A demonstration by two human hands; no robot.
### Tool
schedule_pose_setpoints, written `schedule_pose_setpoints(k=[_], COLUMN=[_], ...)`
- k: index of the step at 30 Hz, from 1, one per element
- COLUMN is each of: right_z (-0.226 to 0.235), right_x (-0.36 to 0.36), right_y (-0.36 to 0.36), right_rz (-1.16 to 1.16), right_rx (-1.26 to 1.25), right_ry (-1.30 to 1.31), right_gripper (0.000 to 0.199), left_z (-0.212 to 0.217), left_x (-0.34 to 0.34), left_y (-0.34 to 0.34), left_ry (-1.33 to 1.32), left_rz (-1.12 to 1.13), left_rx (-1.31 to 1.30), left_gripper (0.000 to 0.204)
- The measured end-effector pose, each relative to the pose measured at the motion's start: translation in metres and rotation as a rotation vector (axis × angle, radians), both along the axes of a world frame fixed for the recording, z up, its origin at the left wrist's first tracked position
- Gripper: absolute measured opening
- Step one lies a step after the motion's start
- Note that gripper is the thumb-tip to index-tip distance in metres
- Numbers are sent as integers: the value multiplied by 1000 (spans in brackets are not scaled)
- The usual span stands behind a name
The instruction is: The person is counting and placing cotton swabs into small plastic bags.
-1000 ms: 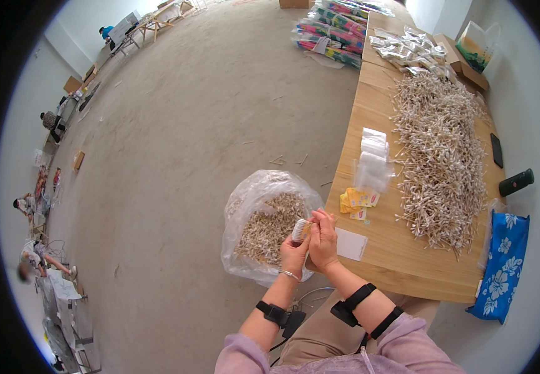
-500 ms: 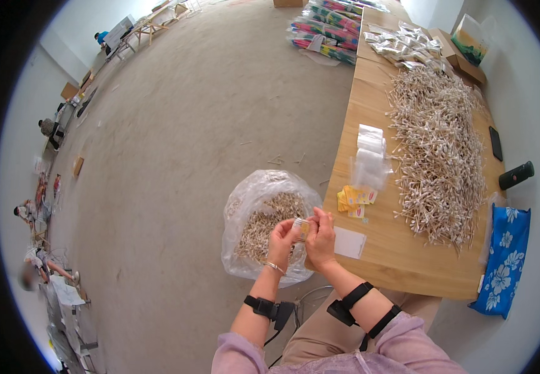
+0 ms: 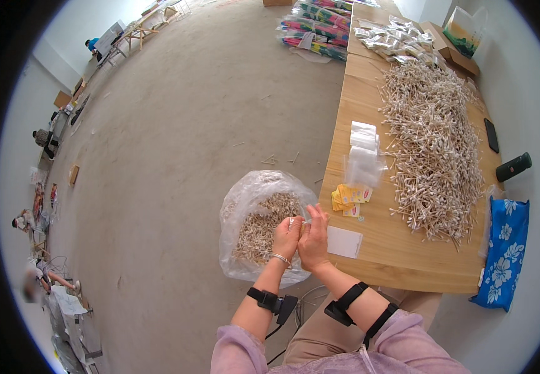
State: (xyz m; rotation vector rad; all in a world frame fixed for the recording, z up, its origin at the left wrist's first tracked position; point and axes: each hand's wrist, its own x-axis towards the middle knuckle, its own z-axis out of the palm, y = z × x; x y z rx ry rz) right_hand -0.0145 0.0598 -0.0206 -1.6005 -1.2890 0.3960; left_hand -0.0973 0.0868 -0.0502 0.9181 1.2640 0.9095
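Note:
My left hand pinches a small clear plastic bag, fingers closed at its top. Against it is my right hand, its thumb side at the same bag while some fingers stretch upward. Most of the bag and its contents are hidden by my hands. Both hands are over the right part of a large clear plastic sack, which stands open on the floor full of cotton swabs. Just right of my right hand, a white card lies on the wooden table.
Yellow cards and clear empty bags lie along the table's left edge. Beyond them spreads a big swab heap, with silvery packets farther back. A phone, dark bottle and blue floral pouch line the right side.
My hands have drawn closer together over the small bag. The yellow part seen in it before is now hidden. The whole view has shifted slightly.

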Motion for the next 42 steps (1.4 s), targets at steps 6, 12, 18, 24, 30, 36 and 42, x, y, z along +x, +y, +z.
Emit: schedule_pose_setpoints(k=[6,12,18,24,30,36,42], right_z=[1,19,40,72,97,128,161], right_x=[-9,-39,-30,-11,10,44,118], right_y=[0,9,9,-7,-26,-49,-79], right_rz=[67,169,112,392,421,348,548], right_rx=[-57,-48,28,-225,-128,-31,-106], right_ry=[26,-5,146,651,406,150,97], right_gripper=[46,49,57,77,71,39,29], left_z=[0,14,57,78,101,121,166], left_x=[-9,-45,-53,-16,16,37,35], left_y=[6,16,-3,-43,-66,-95,-108], left_ry=[-47,11,-25,-163,-359,-480,-637], left_rz=[-40,63,275,394,429,321,-261], left_rx=[-14,125,200,232,236,208,-141], left_gripper=[25,21,24,24,29,28,22])
